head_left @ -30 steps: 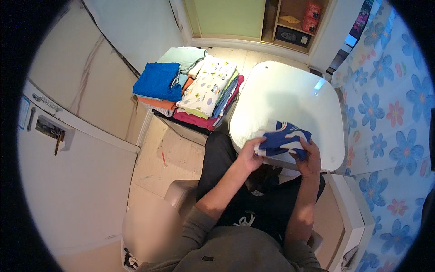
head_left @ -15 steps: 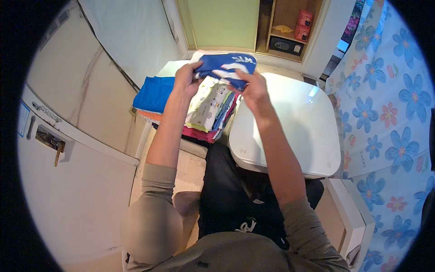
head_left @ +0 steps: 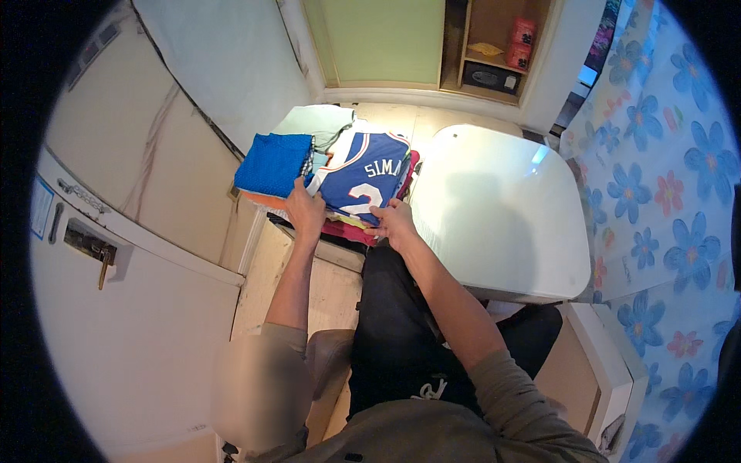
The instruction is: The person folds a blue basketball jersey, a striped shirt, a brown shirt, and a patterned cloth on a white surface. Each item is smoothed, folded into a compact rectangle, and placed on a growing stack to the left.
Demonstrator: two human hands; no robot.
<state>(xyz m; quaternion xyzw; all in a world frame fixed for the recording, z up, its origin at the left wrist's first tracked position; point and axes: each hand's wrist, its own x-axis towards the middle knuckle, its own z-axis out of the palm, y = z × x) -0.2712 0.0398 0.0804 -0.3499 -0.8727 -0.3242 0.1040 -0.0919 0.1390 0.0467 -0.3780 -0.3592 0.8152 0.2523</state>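
Note:
A folded blue sports jersey [head_left: 352, 182] with white lettering and white trim lies flat on top of a stack of folded clothes [head_left: 353, 231]. At its near left corner, my left hand [head_left: 308, 210] pinches the white-trimmed edge. My right hand [head_left: 397, 224] grips the near right edge, with the thumb on top of the cloth. Pink and yellow-green layers of the stack show below the jersey. Just left of it sits a second pile, topped by a bright blue textured garment [head_left: 270, 163] over an orange one. Behind that pile lies a pale green folded cloth [head_left: 315, 123].
A white table [head_left: 509, 224] with rounded corners stands to the right of the stacks. On the left is a white door [head_left: 147, 324] with a metal handle. A flowered curtain [head_left: 664, 177] hangs at the right, and shelves with red boxes [head_left: 521, 45] stand at the back.
The jersey, held up above the stack before, has come down and toward me onto it. Both hands have moved nearer, to its near edge.

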